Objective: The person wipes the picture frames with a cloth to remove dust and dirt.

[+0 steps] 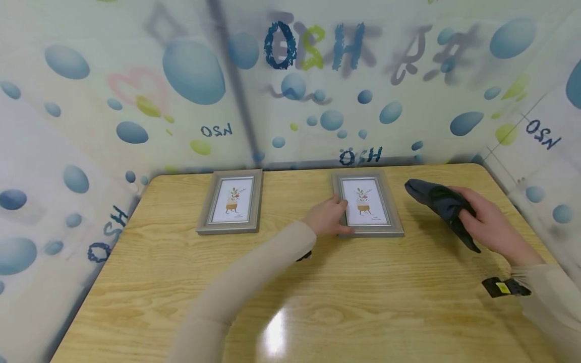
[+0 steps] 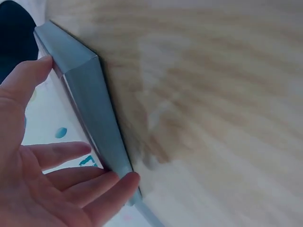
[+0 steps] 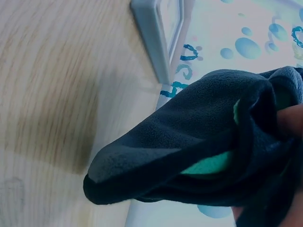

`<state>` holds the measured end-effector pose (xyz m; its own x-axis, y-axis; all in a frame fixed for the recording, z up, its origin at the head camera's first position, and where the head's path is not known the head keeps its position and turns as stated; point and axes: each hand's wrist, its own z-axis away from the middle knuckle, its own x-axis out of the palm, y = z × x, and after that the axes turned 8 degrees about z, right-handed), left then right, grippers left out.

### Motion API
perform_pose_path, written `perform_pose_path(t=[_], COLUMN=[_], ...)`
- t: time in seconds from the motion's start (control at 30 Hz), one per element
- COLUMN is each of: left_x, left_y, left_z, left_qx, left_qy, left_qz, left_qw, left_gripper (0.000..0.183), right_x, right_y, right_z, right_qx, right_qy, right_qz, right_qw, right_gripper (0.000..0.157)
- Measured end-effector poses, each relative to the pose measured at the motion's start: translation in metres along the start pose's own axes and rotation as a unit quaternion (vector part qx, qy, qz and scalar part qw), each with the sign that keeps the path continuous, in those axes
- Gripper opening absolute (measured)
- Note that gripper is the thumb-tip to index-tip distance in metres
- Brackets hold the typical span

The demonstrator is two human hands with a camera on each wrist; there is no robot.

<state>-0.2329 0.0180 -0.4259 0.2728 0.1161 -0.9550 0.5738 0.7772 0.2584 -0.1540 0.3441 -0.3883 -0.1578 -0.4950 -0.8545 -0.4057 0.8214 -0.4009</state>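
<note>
A silver-grey picture frame (image 1: pixel 393 201) with a potted-plant print lies face up at the back of the table. My left hand (image 1: pixel 328 217) rests against its left side, thumb near the front corner and fingers spread further back. The left wrist view shows the fingers (image 2: pixel 102 189) of this hand fairly straight along the frame's side (image 2: pixel 92 104). Right of the frame, my right hand (image 1: pixel 492 227) grips a bunched dark grey cloth (image 1: pixel 440 199), held above the tabletop. Green patches show inside the folds of the cloth (image 3: pixel 180 123) in the right wrist view.
A matching picture frame (image 1: pixel 206 209) lies to the left on the wooden table (image 1: pixel 354 302). Behind the table's back edge stands a wall (image 1: pixel 290 126) with blue bubbles and lettering; similar side walls flank the table.
</note>
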Motion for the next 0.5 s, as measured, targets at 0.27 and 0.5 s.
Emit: perform_pose_path(t=[0.27, 0.5], left_x=[0.001, -0.009], left_y=[0.027, 0.042], left_z=[-0.049, -0.062], left_qx=[-0.042, -0.078], left_qy=[-0.004, -0.007], left_qz=[0.010, 0.008], left_qw=[0.9991, 0.9969], left_gripper=[0.074, 0.074], right_x=[0.003, 0.009], right_y=[0.003, 0.003], right_z=[0.005, 0.004], right_qx=[0.013, -0.005], right_qy=[0.015, 0.027], right_qz=[-0.019, -0.037], right_qw=[1.000, 0.999], right_gripper=[0.047, 0.051])
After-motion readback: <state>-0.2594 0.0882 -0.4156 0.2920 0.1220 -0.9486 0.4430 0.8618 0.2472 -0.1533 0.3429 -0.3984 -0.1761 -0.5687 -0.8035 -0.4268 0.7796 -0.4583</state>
